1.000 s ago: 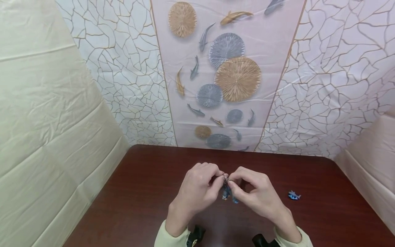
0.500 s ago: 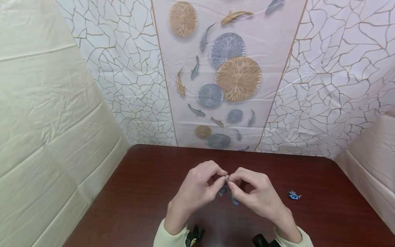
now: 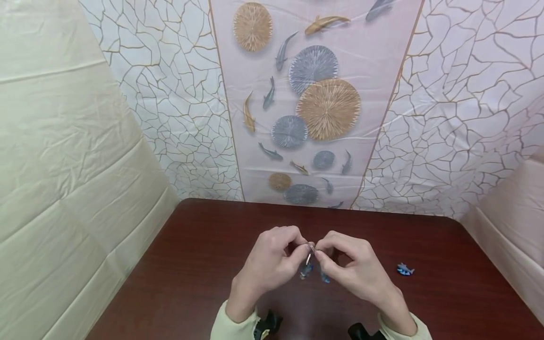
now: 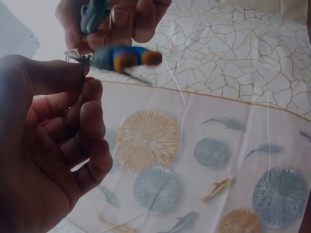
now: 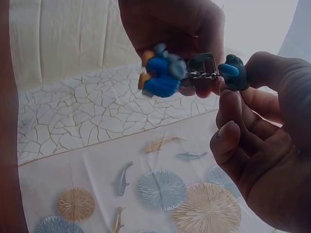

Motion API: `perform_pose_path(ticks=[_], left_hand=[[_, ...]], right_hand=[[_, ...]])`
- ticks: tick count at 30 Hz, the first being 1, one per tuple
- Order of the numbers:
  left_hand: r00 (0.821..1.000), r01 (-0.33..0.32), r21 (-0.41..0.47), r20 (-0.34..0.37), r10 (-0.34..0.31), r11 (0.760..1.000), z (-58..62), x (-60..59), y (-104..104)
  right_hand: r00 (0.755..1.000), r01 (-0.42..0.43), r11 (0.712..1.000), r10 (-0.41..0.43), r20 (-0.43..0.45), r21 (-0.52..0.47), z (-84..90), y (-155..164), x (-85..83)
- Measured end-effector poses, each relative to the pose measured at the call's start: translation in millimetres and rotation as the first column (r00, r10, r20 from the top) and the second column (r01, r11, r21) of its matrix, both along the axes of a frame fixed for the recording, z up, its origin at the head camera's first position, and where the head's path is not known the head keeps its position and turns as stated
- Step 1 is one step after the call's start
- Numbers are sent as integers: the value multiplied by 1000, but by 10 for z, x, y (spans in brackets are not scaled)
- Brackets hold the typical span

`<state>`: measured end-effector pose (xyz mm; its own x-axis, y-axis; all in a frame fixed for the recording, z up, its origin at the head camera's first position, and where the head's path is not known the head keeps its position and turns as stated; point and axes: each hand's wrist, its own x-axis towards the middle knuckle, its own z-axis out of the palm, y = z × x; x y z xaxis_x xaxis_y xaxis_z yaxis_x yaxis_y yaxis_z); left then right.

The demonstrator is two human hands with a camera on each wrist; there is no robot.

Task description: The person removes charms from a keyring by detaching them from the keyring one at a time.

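Above the dark red table (image 3: pixel 191 264), both hands meet at a small metal ring (image 3: pixel 311 247). My left hand (image 3: pixel 297 249) pinches the ring (image 4: pixel 77 55) between thumb and fingers. My right hand (image 3: pixel 325 252) pinches a teal fish charm (image 5: pixel 233 71) joined to the ring by a short chain (image 5: pixel 201 75). That teal charm (image 4: pixel 95 12) sits among the right hand's fingers in the left wrist view. A blue and orange fish charm (image 5: pixel 162 76) dangles from the ring, blurred (image 4: pixel 127 57). Two charms hang below the hands (image 3: pixel 305 270).
Another small blue fish charm (image 3: pixel 404 269) lies on the table to the right of my hands. Patterned sheets with fish and round leaf shapes (image 3: pixel 327 108) hang behind the table, and plain cream sheets (image 3: pixel 63 165) close off the sides.
One fish charm has dropped lower on its chain and now hangs to the left of the other. Both hands stay together in nearly the same place.
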<state>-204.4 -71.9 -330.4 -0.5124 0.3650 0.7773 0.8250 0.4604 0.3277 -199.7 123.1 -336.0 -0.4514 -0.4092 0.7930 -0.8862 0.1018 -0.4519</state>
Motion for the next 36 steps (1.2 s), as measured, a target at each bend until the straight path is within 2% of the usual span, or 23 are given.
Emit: perform_pose_path(ticks=[13, 17, 20, 24, 30, 33, 36], left_hand=[[991, 0, 11, 133, -1, 1000, 21, 36, -30], [986, 50, 24, 160, -53, 998, 26, 31, -28], [984, 106, 40, 143, -111, 994, 24, 18, -25], [986, 148, 42, 70, -151, 988, 24, 3, -27], [997, 64, -6, -39, -64, 998, 32, 13, -41], [998, 49, -14, -41, -50, 999, 29, 16, -41], [998, 58, 2, -6, -58, 998, 21, 15, -42]], right_hand=[[999, -19, 1000, 19, 32, -5, -7, -5, 1], [999, -44, 999, 44, 31, -14, -6, -6, -2], [997, -63, 998, 64, 33, -23, 0, 0, 0], [997, -72, 997, 73, 37, -30, 10, 12, 1], [994, -97, 995, 99, 46, -34, 12, 21, 4], [994, -100, 995, 101, 44, -32, 12, 16, 5], [994, -103, 994, 104, 45, -28, 12, 11, 4]])
